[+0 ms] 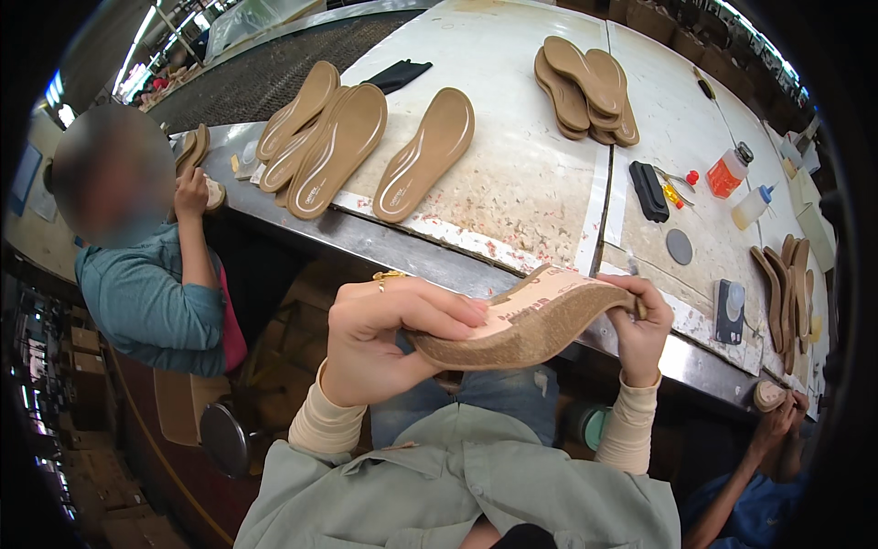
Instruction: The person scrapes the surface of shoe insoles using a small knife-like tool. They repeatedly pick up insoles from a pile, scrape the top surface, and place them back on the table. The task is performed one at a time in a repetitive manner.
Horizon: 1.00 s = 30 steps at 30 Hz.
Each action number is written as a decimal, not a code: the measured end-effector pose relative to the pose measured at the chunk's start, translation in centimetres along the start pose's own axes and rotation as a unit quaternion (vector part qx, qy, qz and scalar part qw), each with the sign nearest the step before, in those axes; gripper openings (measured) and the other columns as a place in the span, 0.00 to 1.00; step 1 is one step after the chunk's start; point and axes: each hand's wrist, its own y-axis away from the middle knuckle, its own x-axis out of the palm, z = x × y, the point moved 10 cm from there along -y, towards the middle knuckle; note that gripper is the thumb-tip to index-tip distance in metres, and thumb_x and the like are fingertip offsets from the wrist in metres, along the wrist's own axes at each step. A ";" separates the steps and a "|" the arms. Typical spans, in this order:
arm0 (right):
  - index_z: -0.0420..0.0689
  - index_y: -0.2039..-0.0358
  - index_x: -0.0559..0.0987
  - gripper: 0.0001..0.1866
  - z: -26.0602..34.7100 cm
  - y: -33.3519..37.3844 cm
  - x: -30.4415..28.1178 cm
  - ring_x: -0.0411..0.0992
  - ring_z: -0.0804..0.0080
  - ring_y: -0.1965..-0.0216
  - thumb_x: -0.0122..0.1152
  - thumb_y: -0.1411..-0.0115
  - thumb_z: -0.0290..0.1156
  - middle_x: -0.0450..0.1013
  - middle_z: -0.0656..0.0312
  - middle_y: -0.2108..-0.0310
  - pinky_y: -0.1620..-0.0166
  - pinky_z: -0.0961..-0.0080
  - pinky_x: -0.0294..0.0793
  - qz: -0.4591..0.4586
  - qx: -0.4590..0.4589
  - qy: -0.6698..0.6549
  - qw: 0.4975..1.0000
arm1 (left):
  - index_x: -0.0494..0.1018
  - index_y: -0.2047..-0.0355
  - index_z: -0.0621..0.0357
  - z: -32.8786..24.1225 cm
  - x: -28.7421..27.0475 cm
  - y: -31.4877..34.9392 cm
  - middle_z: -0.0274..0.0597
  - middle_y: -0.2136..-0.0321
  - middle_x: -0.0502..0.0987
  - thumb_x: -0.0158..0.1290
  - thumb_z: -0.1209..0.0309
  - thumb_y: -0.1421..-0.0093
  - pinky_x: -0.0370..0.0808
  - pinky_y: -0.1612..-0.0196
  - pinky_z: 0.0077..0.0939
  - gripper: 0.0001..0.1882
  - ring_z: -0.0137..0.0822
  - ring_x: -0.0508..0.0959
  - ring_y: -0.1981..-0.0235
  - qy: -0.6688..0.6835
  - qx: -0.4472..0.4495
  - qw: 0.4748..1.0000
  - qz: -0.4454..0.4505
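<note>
Over the table's near edge, I hold a curved shoe insole (526, 331) in both hands. Its pinkish face with dark print is turned up, and its brown speckled side edge faces me. My left hand (380, 334) grips the wider end, fingers on the printed face and thumb below. At the other end, my right hand (643, 334) pinches the narrow tip between thumb and fingers. Beyond my hands a single tan insole (425, 156) with white lines lies on the table, beside several overlapping ones (338, 151).
Another pile of insoles (599, 87) lies farther back, with more (782, 293) standing at the right. Nearby are a black case (648, 191), a red bottle (729, 172) and a squeeze bottle (753, 207). Co-workers sit left (155, 293) and lower right (750, 485). A stool (226, 439) stands lower left.
</note>
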 end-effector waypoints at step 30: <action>0.34 0.60 0.78 0.09 -4.5 -1.5 -5.3 0.74 0.81 0.64 0.62 0.41 0.24 0.78 0.61 0.64 0.59 0.85 0.73 -0.091 0.033 -0.027 0.995 | 0.77 0.61 0.63 -1.8 1.5 -6.6 0.45 0.80 0.74 0.58 0.68 0.42 0.72 0.76 0.25 0.12 0.31 0.76 0.79 -0.263 0.032 0.964 -0.016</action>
